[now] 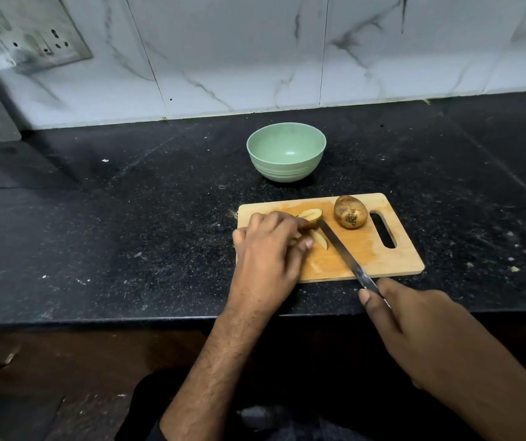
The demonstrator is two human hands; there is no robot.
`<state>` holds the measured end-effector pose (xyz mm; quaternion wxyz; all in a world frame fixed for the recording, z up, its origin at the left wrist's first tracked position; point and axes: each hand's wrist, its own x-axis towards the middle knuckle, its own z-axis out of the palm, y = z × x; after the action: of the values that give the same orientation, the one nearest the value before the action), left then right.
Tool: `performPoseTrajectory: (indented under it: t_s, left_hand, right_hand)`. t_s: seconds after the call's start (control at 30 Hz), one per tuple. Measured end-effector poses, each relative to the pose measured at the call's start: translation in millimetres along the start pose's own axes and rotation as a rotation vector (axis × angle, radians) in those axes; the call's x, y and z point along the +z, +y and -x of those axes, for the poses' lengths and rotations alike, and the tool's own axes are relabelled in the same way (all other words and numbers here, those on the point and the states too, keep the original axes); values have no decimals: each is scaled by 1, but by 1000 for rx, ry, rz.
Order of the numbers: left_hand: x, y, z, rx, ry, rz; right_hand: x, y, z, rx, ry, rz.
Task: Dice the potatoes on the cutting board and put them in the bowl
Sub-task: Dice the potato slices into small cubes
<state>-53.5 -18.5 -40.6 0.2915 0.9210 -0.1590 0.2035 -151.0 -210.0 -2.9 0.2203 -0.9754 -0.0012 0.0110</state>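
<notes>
Black tabletop [128, 218]; near its front edge the cutting board [366, 249], green bowl [286, 151] behind, empty; left hand [268, 246] curled, pinning the half-cut potato [311, 214]; right hand [414, 326] gripping the knife [341, 249]; tuck fingertips back, slice straight down; whole potato [350, 212] waits by the board's far edge.

- Dim, flat indoor light; the white marble wall [255, 52] is the brightest area.
- The black counter [128, 218] shows only a faint sheen.
- A soft shadow lies under the green bowl [286, 151].
- Wide-angle bending curves the counter edge and wall seams.
- Corners look smeared and soft; the centre stays fairly sharp.
</notes>
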Motion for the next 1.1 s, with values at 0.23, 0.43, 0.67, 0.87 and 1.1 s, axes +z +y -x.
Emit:
performPoseTrajectory:
  t_s: [0.23,0.43,0.67,0.87,1.1]
  left_hand:
    - [10,14,-6,93,-106,-140]
    - [11,18,-9,66,-71,-180]
    - [7,15,0,87,-55,-116]
    - [8,20,14,106,-65,-85]
    - [7,19,12,-13,-52,-39]
  right_hand:
    - [-2,8,0,24,-11,24]
    - [-3,10,1,34,-31,7]
    - [-3,10,2,17,-34,12]
    - [-4,11,5,26,-35,1]
    - [-5,12,6,26,-68,35]
